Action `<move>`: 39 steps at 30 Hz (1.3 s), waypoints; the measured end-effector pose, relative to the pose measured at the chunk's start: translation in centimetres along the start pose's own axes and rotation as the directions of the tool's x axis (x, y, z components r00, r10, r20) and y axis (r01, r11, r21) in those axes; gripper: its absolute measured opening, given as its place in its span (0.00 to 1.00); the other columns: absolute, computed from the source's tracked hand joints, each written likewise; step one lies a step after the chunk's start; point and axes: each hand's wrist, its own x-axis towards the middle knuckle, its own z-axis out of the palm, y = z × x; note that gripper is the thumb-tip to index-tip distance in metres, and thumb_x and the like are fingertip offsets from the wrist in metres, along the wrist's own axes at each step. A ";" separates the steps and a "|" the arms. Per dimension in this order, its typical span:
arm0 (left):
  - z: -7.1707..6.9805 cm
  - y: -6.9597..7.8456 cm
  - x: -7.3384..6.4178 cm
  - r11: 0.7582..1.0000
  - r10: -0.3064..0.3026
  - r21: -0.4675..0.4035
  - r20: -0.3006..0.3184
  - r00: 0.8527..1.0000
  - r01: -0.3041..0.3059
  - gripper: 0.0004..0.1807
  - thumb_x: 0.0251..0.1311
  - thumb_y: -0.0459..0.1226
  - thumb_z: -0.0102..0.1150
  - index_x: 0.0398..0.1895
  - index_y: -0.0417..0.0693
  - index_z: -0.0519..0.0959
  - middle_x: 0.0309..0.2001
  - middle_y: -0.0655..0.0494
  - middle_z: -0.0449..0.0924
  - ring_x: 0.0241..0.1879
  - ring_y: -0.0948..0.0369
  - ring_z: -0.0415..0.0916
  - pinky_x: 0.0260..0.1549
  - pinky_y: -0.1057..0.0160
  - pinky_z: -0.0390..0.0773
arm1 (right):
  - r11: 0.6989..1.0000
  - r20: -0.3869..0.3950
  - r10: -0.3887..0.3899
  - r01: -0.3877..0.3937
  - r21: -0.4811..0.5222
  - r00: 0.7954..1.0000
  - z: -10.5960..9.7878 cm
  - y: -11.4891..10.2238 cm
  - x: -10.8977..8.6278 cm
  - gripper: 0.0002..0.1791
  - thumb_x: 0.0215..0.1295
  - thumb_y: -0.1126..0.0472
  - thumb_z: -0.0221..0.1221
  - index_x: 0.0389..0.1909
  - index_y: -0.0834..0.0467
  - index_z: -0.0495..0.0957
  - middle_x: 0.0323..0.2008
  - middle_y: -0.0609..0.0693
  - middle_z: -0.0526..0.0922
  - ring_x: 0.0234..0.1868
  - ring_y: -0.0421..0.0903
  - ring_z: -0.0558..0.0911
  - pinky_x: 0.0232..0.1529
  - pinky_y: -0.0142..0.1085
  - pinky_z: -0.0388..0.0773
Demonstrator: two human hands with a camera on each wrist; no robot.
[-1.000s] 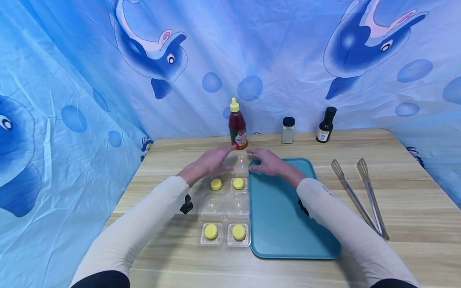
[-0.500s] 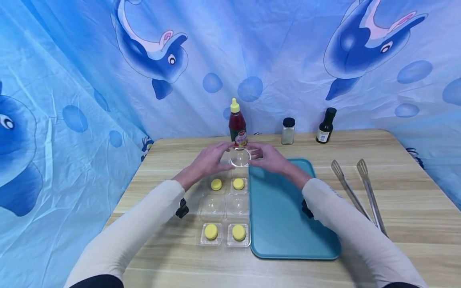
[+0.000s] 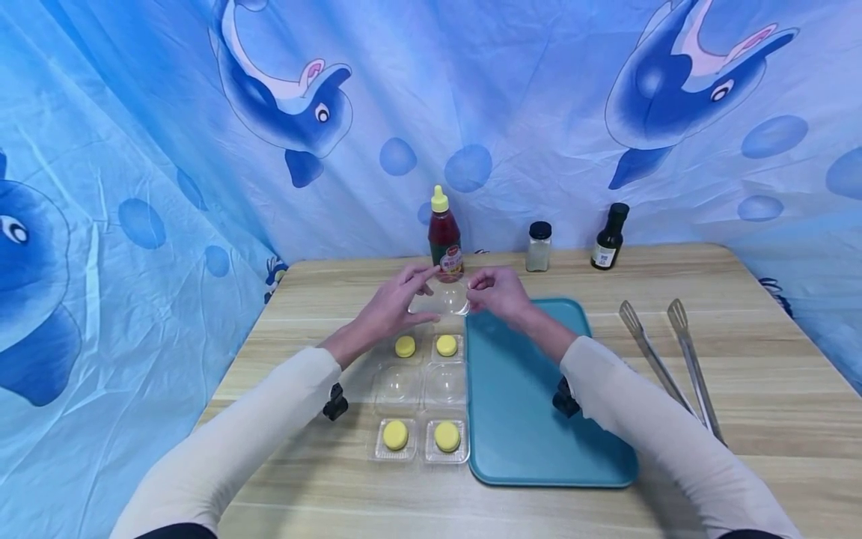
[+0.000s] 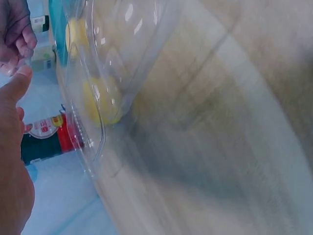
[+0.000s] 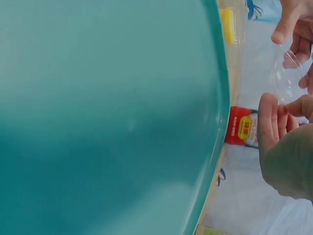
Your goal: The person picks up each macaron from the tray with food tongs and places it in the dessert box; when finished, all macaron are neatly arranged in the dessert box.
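Left hand (image 3: pixel 392 301) holds nothing firmly, fingers spread beside clear lid (image 3: pixel 452 297), which sits just in front of sauce bottle (image 3: pixel 445 238), while right hand (image 3: pixel 498 293) has now curled its fingers to pinch the lid's right edge, so control seems mostly right-handed.

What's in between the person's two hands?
A clear, domed plastic lid is between the left hand and the right hand. The head view shows it, and so does the right wrist view.
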 end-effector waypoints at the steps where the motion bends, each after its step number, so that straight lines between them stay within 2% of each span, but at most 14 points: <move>1: 0.1 0.1 -0.1 0.999 0.004 -0.032 -0.008 1.000 -0.005 0.49 0.57 0.38 0.81 0.79 0.40 0.65 0.68 0.42 0.72 0.52 0.53 0.84 0.55 0.53 0.85 | 1.000 -0.018 -0.004 0.004 -0.012 1.000 0.1 -0.1 -0.1 0.05 0.65 0.78 0.63 0.40 0.72 0.80 0.30 0.54 0.81 0.28 0.48 0.87 0.41 0.47 0.91; 3: 0.2 0.3 -0.2 0.996 -0.022 -0.092 -0.019 1.000 0.020 0.47 0.60 0.36 0.79 0.80 0.41 0.64 0.68 0.42 0.74 0.51 0.53 0.85 0.54 0.51 0.86 | 0.999 -0.043 -0.023 0.021 -0.046 0.999 0.2 -0.3 -0.4 0.05 0.64 0.78 0.64 0.37 0.68 0.80 0.30 0.55 0.82 0.27 0.47 0.86 0.40 0.47 0.91; 6: 0.3 0.5 -0.5 0.984 -0.106 -0.150 -0.026 0.994 0.101 0.38 0.67 0.34 0.73 0.77 0.44 0.66 0.66 0.45 0.77 0.50 0.55 0.87 0.52 0.51 0.87 | 0.991 -0.044 -0.080 0.075 -0.110 0.996 0.3 -0.4 -0.9 0.05 0.62 0.77 0.65 0.35 0.66 0.80 0.32 0.56 0.85 0.28 0.45 0.85 0.40 0.46 0.91; 9: 0.4 0.7 -0.7 0.974 -0.169 -0.160 -0.043 0.985 0.161 0.25 0.72 0.34 0.68 0.68 0.46 0.72 0.61 0.49 0.82 0.49 0.57 0.88 0.51 0.53 0.88 | 0.963 -0.021 -0.175 0.166 -0.212 0.984 0.4 -0.4 -1.2 0.06 0.61 0.76 0.68 0.32 0.64 0.81 0.33 0.56 0.86 0.31 0.45 0.83 0.39 0.38 0.88; 11: 0.3 0.8 -0.9 0.969 -0.189 -0.173 -0.051 0.981 0.178 0.17 0.73 0.33 0.66 0.60 0.46 0.75 0.57 0.51 0.84 0.49 0.57 0.89 0.51 0.56 0.88 | 0.931 -0.001 -0.254 0.244 -0.270 0.967 0.4 -0.3 -1.4 0.08 0.60 0.75 0.69 0.30 0.62 0.80 0.32 0.55 0.86 0.32 0.45 0.83 0.36 0.32 0.84; 14: 0.2 0.9 -1.1 0.952 -0.203 -0.243 -0.043 0.978 0.187 0.12 0.73 0.33 0.66 0.54 0.47 0.76 0.53 0.52 0.86 0.50 0.56 0.89 0.50 0.60 0.88 | 0.880 0.016 -0.374 0.360 -0.308 0.927 0.4 -0.1 -1.7 0.11 0.58 0.76 0.68 0.25 0.61 0.77 0.29 0.54 0.84 0.32 0.47 0.82 0.34 0.31 0.81; 16: 0.1 0.9 -1.2 0.934 -0.205 -0.303 -0.024 0.978 0.189 0.10 0.74 0.34 0.65 0.53 0.47 0.77 0.53 0.52 0.86 0.51 0.56 0.88 0.51 0.61 0.87 | 0.839 0.021 -0.453 0.434 -0.329 0.891 0.4 0.2 -1.8 0.13 0.56 0.77 0.67 0.23 0.61 0.75 0.27 0.52 0.83 0.31 0.47 0.82 0.34 0.32 0.81; 20: -0.4 0.8 -1.5 0.889 -0.205 -0.408 0.051 0.977 0.208 0.08 0.77 0.37 0.61 0.52 0.45 0.78 0.56 0.51 0.87 0.55 0.56 0.86 0.56 0.61 0.85 | 0.743 0.030 -0.585 0.551 -0.380 0.810 0.4 0.7 -2.3 0.15 0.52 0.78 0.67 0.20 0.60 0.72 0.25 0.51 0.80 0.29 0.48 0.81 0.33 0.35 0.81; 23: -0.9 0.8 -1.7 0.855 -0.214 -0.457 0.120 0.969 0.245 0.10 0.78 0.38 0.60 0.54 0.43 0.77 0.61 0.49 0.85 0.58 0.54 0.85 0.60 0.59 0.83 | 0.666 0.058 -0.657 0.614 -0.425 0.752 0.4 0.9 -2.6 0.15 0.51 0.78 0.68 0.20 0.61 0.72 0.25 0.55 0.78 0.30 0.54 0.80 0.31 0.37 0.78; 26: -1.3 0.9 -1.7 0.826 -0.225 -0.486 0.178 0.958 0.284 0.13 0.76 0.38 0.63 0.56 0.40 0.77 0.63 0.48 0.83 0.60 0.53 0.83 0.62 0.56 0.82 | 0.610 0.093 -0.685 0.639 -0.468 0.722 0.5 1.1 -3.0 0.15 0.52 0.77 0.69 0.22 0.59 0.73 0.26 0.57 0.77 0.31 0.57 0.79 0.30 0.37 0.76; 29: -1.5 0.8 -1.6 0.799 -0.230 -0.511 0.228 0.946 0.317 0.17 0.74 0.37 0.66 0.57 0.35 0.76 0.65 0.44 0.82 0.62 0.51 0.82 0.64 0.53 0.81 | 0.582 0.122 -0.694 0.652 -0.485 0.710 0.6 1.3 -3.2 0.16 0.52 0.76 0.70 0.23 0.58 0.74 0.28 0.56 0.78 0.32 0.58 0.80 0.30 0.39 0.79; 34: -1.6 0.7 -1.6 0.777 -0.224 -0.524 0.288 0.931 0.349 0.21 0.71 0.37 0.69 0.58 0.34 0.75 0.66 0.38 0.80 0.62 0.51 0.81 0.65 0.51 0.80 | 0.565 0.157 -0.697 0.671 -0.480 0.699 0.6 1.7 -3.4 0.16 0.53 0.78 0.70 0.24 0.57 0.75 0.31 0.53 0.78 0.35 0.54 0.82 0.33 0.45 0.84; 37: -1.5 0.7 -1.7 0.778 -0.228 -0.515 0.302 0.926 0.360 0.23 0.68 0.38 0.72 0.59 0.37 0.75 0.65 0.39 0.80 0.63 0.50 0.80 0.66 0.49 0.79 | 0.579 0.188 -0.670 0.664 -0.474 0.718 0.6 1.8 -3.5 0.14 0.55 0.77 0.69 0.28 0.58 0.76 0.34 0.51 0.79 0.39 0.50 0.84 0.41 0.47 0.88; 39: -1.4 0.7 -1.9 0.788 -0.235 -0.497 0.304 0.923 0.364 0.25 0.66 0.38 0.74 0.61 0.39 0.76 0.64 0.40 0.80 0.63 0.50 0.79 0.67 0.47 0.78 | 0.617 0.216 -0.618 0.637 -0.462 0.755 0.5 1.9 -3.5 0.13 0.57 0.76 0.70 0.34 0.59 0.78 0.39 0.52 0.81 0.45 0.50 0.85 0.49 0.48 0.89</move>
